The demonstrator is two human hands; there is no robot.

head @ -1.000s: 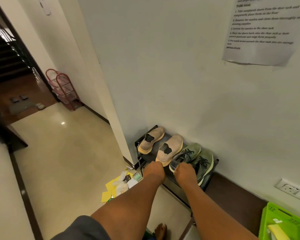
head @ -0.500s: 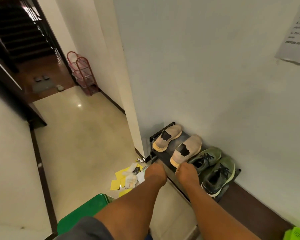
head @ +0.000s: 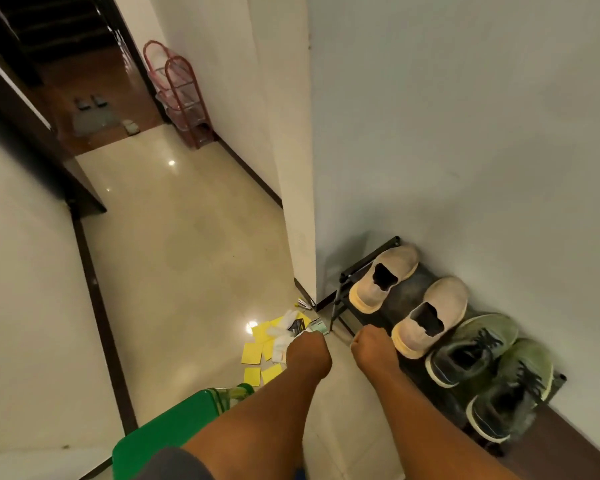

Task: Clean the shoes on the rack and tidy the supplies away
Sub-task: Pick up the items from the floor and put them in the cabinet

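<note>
two bare arms reaching down a tiled hallway. left hand (head: 308, 348) and right hand (head: 373, 344) seen from the back, knuckles curled; whether either holds anything cannot be told. low black metal shoe rack (head: 368, 263) at 2 o'clock against the wall, carrying two beige slip-on shoes (head: 430, 315) and two dark green lace-up sneakers (head: 471, 351). scattered yellow papers and white cloths (head: 274, 337) on the floor at 11 o'clock of the left hand. green plastic stool (head: 160, 431) at 7 o'clock.

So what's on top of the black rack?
Four shoes sit on the rack: two beige shoes and two green sneakers. Its lower part is hidden beneath them.
</note>
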